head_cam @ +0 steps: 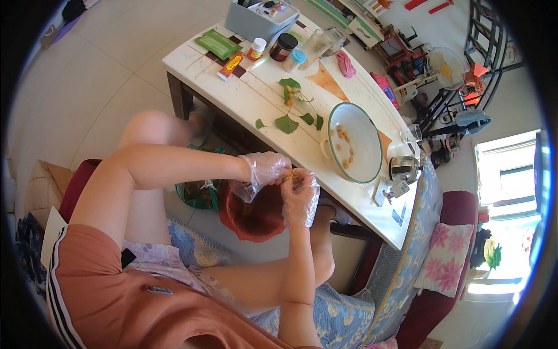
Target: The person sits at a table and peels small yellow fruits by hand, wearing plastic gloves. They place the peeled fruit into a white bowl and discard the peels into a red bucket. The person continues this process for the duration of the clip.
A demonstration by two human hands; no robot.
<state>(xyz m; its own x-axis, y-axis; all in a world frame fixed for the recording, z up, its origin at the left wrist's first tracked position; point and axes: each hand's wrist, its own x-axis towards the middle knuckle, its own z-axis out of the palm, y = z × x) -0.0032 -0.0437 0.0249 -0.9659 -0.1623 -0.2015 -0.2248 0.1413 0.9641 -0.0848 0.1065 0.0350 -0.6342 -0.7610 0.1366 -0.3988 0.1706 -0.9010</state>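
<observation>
My left hand [266,171] and my right hand [301,194] both wear clear plastic gloves. Their fingertips meet around a small yellow ginkgo fruit [291,175], mostly hidden by the fingers. Beneath them stands a bin lined with a red plastic bag [250,233], with a little yellowish matter inside. Left of that bin, a green plastic bag [185,201] holds fruit that is hard to make out. On the table, a white enamel basin [361,144] with a green rim holds several pale tan ginkgo nuts [342,133].
Ginkgo leaves [286,124] with a few orange fruits [289,98] lie on the white table [235,96]. Jars [283,47], a wipes pack [218,43], a tube [231,65] and a grey-blue box [257,22] stand farther back. A glass kettle [403,169] and a remote [399,189] are at the right.
</observation>
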